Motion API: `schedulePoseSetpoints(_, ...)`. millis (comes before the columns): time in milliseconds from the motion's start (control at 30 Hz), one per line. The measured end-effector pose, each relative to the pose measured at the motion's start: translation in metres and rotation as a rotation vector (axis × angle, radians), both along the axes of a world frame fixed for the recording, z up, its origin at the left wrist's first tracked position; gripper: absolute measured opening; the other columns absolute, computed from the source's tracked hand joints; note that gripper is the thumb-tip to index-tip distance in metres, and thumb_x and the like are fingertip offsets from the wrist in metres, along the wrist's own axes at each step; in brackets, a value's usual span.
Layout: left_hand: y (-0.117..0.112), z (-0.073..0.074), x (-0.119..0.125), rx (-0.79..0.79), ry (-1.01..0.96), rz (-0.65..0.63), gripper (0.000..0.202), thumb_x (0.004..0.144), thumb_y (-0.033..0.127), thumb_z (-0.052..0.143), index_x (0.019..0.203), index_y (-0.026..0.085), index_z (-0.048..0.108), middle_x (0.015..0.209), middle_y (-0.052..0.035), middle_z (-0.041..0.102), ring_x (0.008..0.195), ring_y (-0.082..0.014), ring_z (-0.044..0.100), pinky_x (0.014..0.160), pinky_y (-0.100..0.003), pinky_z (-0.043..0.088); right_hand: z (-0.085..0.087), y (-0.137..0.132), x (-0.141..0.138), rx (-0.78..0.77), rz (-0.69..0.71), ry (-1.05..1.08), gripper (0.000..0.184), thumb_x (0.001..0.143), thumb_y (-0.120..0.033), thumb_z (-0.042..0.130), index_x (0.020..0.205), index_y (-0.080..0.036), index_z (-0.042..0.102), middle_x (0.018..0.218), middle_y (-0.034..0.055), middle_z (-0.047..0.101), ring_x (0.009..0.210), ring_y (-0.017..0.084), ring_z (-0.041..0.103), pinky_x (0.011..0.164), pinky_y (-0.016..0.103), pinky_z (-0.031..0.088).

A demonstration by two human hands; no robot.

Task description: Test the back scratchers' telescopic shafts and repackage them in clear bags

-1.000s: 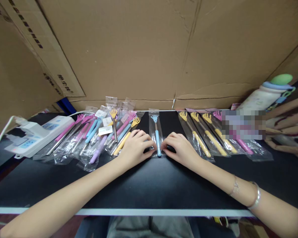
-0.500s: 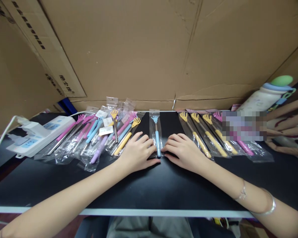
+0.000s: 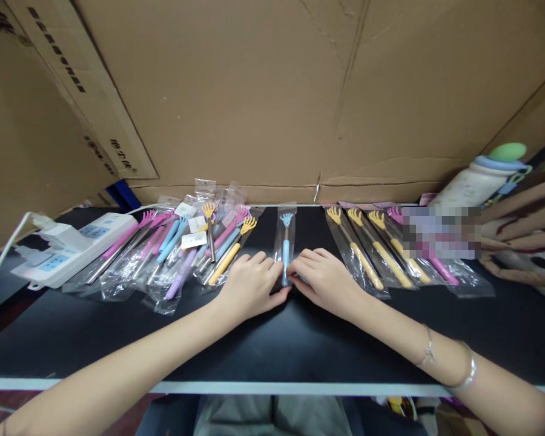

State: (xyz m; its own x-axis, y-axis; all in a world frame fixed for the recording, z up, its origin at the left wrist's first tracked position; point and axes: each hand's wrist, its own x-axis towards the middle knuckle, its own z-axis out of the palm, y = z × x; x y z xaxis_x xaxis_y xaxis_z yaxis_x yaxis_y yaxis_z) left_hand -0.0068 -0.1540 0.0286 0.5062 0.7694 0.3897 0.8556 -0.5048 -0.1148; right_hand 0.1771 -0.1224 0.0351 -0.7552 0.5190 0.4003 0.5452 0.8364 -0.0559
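A blue back scratcher point(image 3: 286, 248) in a clear plastic bag lies in the middle of the black table, its claw end pointing away from me. My left hand point(image 3: 253, 281) is closed at the lower left edge of this bag, thumb near the handle's bottom end. From the other side my right hand point(image 3: 324, 275) pinches the bag's lower right edge, and its fingertips partly cover the handle. To the left lies a heap of bagged back scratchers in several colours, with a yellow one point(image 3: 224, 264) nearest my left hand. Beside my right hand rests another bagged yellow back scratcher point(image 3: 366, 266).
More bagged scratchers, yellow and a pink one point(image 3: 442, 270), lie in a row at right. A white power strip point(image 3: 75, 248) sits at far left. A bottle point(image 3: 463, 184) leans at right, near a brown striped fabric item point(image 3: 531, 227). Cardboard point(image 3: 236, 91) walls the back.
My right hand has moved left onto the bag's lower edge, and my left hand's fingers have curled in. Both hands have closed at the blue back scratcher's handle end.
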Motion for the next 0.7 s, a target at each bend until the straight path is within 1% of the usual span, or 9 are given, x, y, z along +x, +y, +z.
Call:
schedulePoseSetpoints(100, 0.005, 0.002, -0.005, -0.12, -0.117, 0.035, 0.021, 0.08, 0.038, 0.052, 0.076, 0.019, 0.06, 0.067, -0.0028, 0.064, 0.07, -0.0195, 0.058, 0.057, -0.028, 0.032, 0.001, 0.003, 0.004, -0.175, -0.038, 0.181, 0.01, 0.088, -0.02, 0.046, 0.091, -0.019, 0.056, 0.087, 0.0046, 0.063, 0.081, 0.016, 0.057, 0.073, 0.03, 0.041)
schedulePoseSetpoints(167, 0.009, 0.003, -0.01, -0.228, -0.218, 0.081, 0.02, 0.081, 0.037, 0.051, 0.076, 0.02, 0.06, 0.065, 0.0002, 0.065, 0.066, -0.0171, 0.059, 0.055, -0.026, 0.031, -0.001, 0.008, 0.009, -0.284, -0.068, 0.273, 0.012, 0.086, -0.02, 0.048, 0.096, -0.02, 0.055, 0.094, 0.0053, 0.063, 0.088, 0.017, 0.059, 0.078, 0.031, 0.045)
schedulePoseSetpoints(233, 0.012, 0.004, -0.013, -0.361, -0.311, 0.13, 0.023, 0.083, 0.038, 0.048, 0.075, 0.021, 0.061, 0.063, 0.0023, 0.064, 0.06, -0.0148, 0.058, 0.053, -0.024, 0.03, -0.004, 0.012, 0.013, -0.374, -0.068, 0.321, 0.018, 0.086, -0.02, 0.049, 0.103, -0.02, 0.054, 0.101, 0.006, 0.063, 0.096, 0.018, 0.059, 0.085, 0.033, 0.046)
schedulePoseSetpoints(300, 0.013, 0.005, -0.013, -0.502, -0.382, 0.143, 0.031, 0.087, 0.04, 0.042, 0.074, 0.022, 0.063, 0.062, 0.0029, 0.063, 0.057, -0.0137, 0.057, 0.052, -0.023, 0.029, -0.007, 0.014, 0.015, -0.42, -0.043, 0.33, 0.025, 0.087, -0.02, 0.049, 0.111, -0.021, 0.052, 0.108, 0.0067, 0.062, 0.101, 0.018, 0.058, 0.089, 0.035, 0.046)
schedulePoseSetpoints(367, 0.013, 0.007, -0.012, -0.607, -0.42, 0.124, 0.038, 0.09, 0.044, 0.037, 0.075, 0.023, 0.065, 0.062, 0.003, 0.064, 0.058, -0.0136, 0.057, 0.052, -0.022, 0.03, -0.009, 0.015, 0.015, -0.411, 0.009, 0.306, 0.029, 0.086, -0.019, 0.049, 0.115, -0.022, 0.051, 0.113, 0.0076, 0.061, 0.106, 0.019, 0.056, 0.092, 0.037, 0.045)
schedulePoseSetpoints(400, 0.012, 0.008, -0.011, -0.633, -0.422, 0.114, 0.04, 0.09, 0.046, 0.036, 0.076, 0.023, 0.066, 0.062, 0.0031, 0.064, 0.058, -0.0137, 0.057, 0.052, -0.022, 0.03, -0.009, 0.014, 0.015, -0.396, 0.04, 0.287, 0.029, 0.086, -0.019, 0.05, 0.115, -0.022, 0.052, 0.115, 0.0079, 0.06, 0.108, 0.019, 0.055, 0.093, 0.037, 0.044)
schedulePoseSetpoints(467, 0.01, 0.01, -0.01, -0.64, -0.395, 0.102, 0.041, 0.089, 0.049, 0.038, 0.076, 0.024, 0.067, 0.059, 0.0035, 0.063, 0.057, -0.0135, 0.056, 0.051, -0.022, 0.029, -0.008, 0.013, 0.015, -0.367, 0.09, 0.246, 0.028, 0.086, -0.018, 0.05, 0.113, -0.021, 0.055, 0.117, 0.0081, 0.059, 0.11, 0.019, 0.054, 0.095, 0.037, 0.043)
schedulePoseSetpoints(567, 0.008, 0.011, -0.011, -0.588, -0.313, 0.083, 0.041, 0.087, 0.052, 0.042, 0.07, 0.025, 0.068, 0.055, 0.0034, 0.061, 0.053, -0.0134, 0.054, 0.05, -0.024, 0.027, -0.005, 0.01, 0.015, -0.344, 0.098, 0.176, 0.023, 0.086, -0.019, 0.05, 0.108, -0.021, 0.059, 0.116, 0.0083, 0.061, 0.11, 0.019, 0.054, 0.095, 0.038, 0.043)
schedulePoseSetpoints(700, 0.01, 0.009, -0.018, -0.404, -0.169, 0.08, 0.047, 0.085, 0.055, 0.046, 0.057, 0.021, 0.062, 0.053, 0.0005, 0.058, 0.052, -0.0145, 0.054, 0.05, -0.025, 0.025, -0.003, 0.007, 0.016, -0.324, 0.111, 0.077, 0.023, 0.086, -0.021, 0.05, 0.108, -0.021, 0.06, 0.116, 0.0086, 0.062, 0.109, 0.02, 0.055, 0.095, 0.04, 0.041)
